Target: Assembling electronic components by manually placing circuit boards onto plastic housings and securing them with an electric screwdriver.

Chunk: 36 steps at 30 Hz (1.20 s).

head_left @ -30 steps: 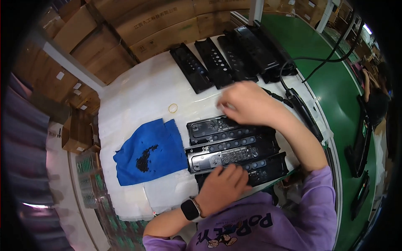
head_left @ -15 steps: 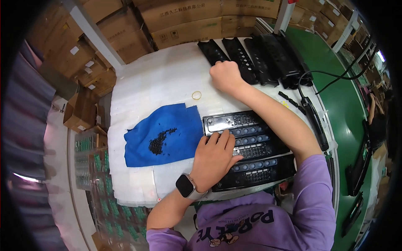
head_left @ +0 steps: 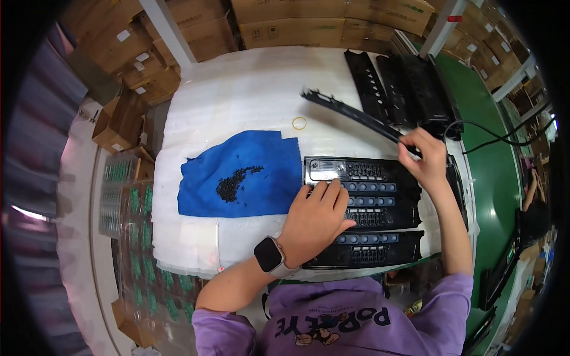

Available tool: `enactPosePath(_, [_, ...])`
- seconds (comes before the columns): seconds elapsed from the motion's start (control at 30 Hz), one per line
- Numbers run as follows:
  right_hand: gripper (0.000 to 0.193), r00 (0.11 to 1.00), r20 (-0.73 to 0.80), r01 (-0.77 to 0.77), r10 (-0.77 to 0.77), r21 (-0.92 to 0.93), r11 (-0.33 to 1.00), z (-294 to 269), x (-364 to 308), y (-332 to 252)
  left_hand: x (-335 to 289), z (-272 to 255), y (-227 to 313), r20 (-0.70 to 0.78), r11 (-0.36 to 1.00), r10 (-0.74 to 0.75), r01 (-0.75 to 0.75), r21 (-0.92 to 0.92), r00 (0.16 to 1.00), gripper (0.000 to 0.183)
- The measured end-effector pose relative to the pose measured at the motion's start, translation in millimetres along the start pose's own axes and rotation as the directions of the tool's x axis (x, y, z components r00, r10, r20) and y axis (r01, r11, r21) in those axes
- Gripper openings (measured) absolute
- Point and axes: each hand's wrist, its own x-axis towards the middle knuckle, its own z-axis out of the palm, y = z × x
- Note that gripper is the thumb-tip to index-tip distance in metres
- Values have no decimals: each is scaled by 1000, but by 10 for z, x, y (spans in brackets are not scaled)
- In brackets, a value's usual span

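My right hand (head_left: 426,159) is closed on one end of a long, narrow black plastic panel (head_left: 356,114). The panel slants up and leftward over the white work surface, its far end slightly blurred. Lying palm down, my left hand (head_left: 314,222) rests with outstretched fingers on the left ends of several black panels (head_left: 407,204) set side by side. These carry rows of grey round buttons and small keypads. Left of them lies a blue cloth (head_left: 199,193) with a heap of tiny black parts (head_left: 227,187) on it.
More black panels (head_left: 418,89) lie at the far right, with a black cable (head_left: 475,122) beside them. A yellow rubber band (head_left: 298,123) is on the white table covering (head_left: 237,77). Cardboard boxes (head_left: 291,29) stand behind; a green surface (head_left: 484,178) runs along the right.
My right hand has come back from the far panels toward me and to the right, now bringing one panel. My left hand stays on the row of panels. The view has shifted slightly.
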Motion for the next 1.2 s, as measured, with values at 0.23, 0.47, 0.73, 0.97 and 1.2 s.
enactPosePath(0.23, [8, 963, 264, -67, 54, 41, 997, -107, -214, 144, -78, -216, -105, -183, 998, 53, -43, 54, 982, 28])
enactPosePath(0.47, [8, 928, 285, -279, 239, 109, 954, -54, -341, 151, -832, -656, -589, -211, 945, -162, 213, 248, 964, 18])
enactPosePath(0.73, [14, 922, 266, -336, 282, 188, 923, 21, -387, 120, -945, -497, -884, -343, 910, -148, 264, 320, 927, 14])
enactPosePath(0.97, [15, 912, 276, -356, 302, 170, 919, 11, -419, 118, -834, -588, -921, -477, 902, -129, 303, 308, 869, 14])
enactPosePath(1.2, [14, 907, 277, -374, 316, 187, 909, 27, -412, 113, -1179, -564, -873, -401, 935, -244, 324, 145, 883, 11])
